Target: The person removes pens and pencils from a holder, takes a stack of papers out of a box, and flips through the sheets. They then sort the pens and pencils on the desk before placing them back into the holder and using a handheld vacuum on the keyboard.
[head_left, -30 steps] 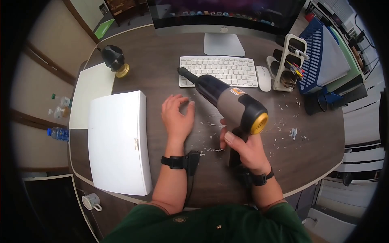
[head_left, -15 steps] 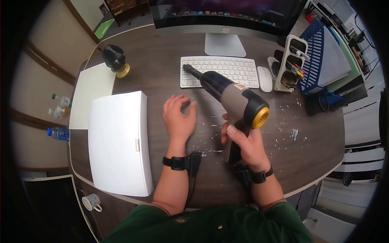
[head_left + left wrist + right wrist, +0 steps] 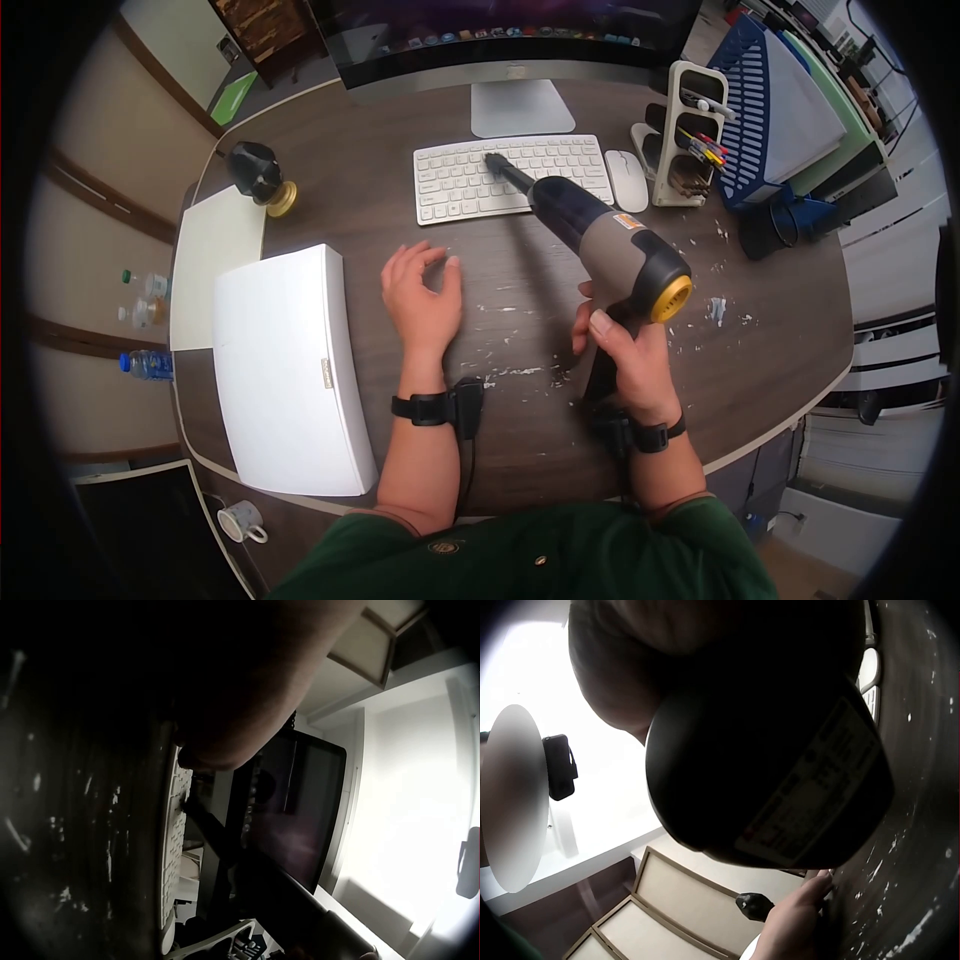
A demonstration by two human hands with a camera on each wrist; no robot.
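My right hand [image 3: 640,365] grips the handle of a handheld vacuum cleaner [image 3: 612,250] with a grey and black body and a yellow rear vent. Its narrow nozzle points up and left, and the brush tip [image 3: 496,164] is at the keys of the white keyboard [image 3: 450,185]. In the right wrist view the dark handle base [image 3: 765,780] with a label fills the middle. My left hand [image 3: 422,305] rests on the desk in front of the keyboard, fingers loosely bent, holding nothing. In the left wrist view the brush overlaps the keyboard [image 3: 174,840].
A white mouse [image 3: 627,182] and a pen holder [image 3: 690,135] stand right of the keyboard, beside a blue file rack [image 3: 745,110]. The monitor [image 3: 510,45] is behind. At left lie a white box [image 3: 280,370] and a black and gold object [image 3: 258,175]. White scraps [image 3: 718,310] dot the desk.
The vacuum cleaner's brush has moved right along the keyboard, from its left edge to nearer the middle, with my right hand following. My left hand stays on the desk. The head view has shifted slightly.
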